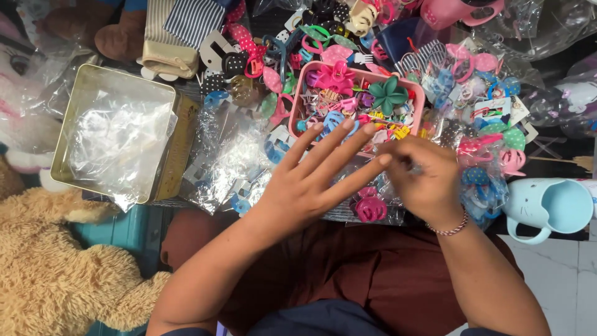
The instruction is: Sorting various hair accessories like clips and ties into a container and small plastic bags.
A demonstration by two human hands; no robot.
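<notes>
Below the pink tray (423,93) of hair clips, a clear plastic packet (398,163) lies across the crowded counter, glossy and crinkled, its contents too blurred to tell. It sits between the two hands, its long axis running roughly left to right. The right hand (426,180) is curled, its grip pressed together on the packet's right end. The left hand (317,177) lies flat over the packet's left part, fingers (339,140) spread and pointing up toward the tray. A pink hair claw (371,208) rests just beneath the hands. Well to the left stands a gold tin (165,180) lined with plastic; to the right, a light blue mug (550,208).
</notes>
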